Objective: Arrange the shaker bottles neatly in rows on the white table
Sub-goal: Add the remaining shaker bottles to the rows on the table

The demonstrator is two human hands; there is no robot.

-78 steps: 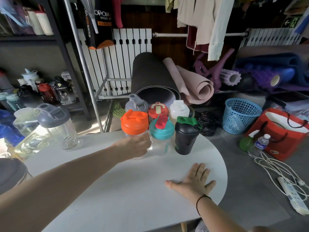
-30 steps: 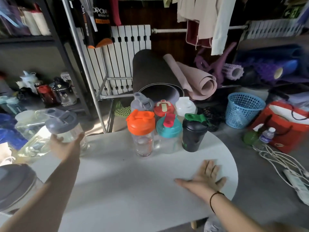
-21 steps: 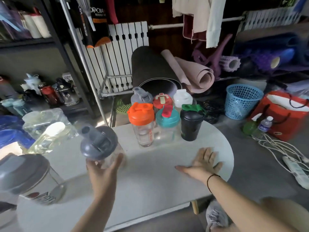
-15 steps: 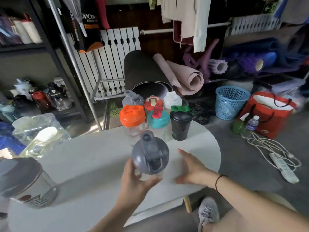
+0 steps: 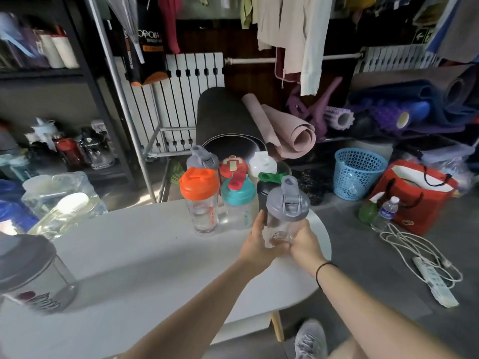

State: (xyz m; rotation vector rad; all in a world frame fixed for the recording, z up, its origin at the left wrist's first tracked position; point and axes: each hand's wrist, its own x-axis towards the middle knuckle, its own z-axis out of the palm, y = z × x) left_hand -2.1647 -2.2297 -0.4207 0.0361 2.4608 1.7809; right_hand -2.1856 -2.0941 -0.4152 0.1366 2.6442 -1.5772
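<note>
Head view: the grey-lidded shaker bottle (image 5: pixel 284 213), gripped half a second ago by the left hand (image 5: pixel 255 244) alone, is now clasped by both hands, the right hand (image 5: pixel 304 242) wrapped around its base. It is held upright at the right end of the white table (image 5: pixel 145 255), in front of the black shaker (image 5: pixel 263 193). A wire ball is seen inside it.

Eight shaker bottles were on the white table (image 5: pixel 134 260): three grey-lidded, one orange-lidded (image 5: pixel 199 198), one teal-lidded (image 5: pixel 238 200), one red-lidded (image 5: pixel 233 165), one white-lidded (image 5: pixel 262 164), one black (image 5: pixel 264 189). Two hands held one grey-lidded.
</note>
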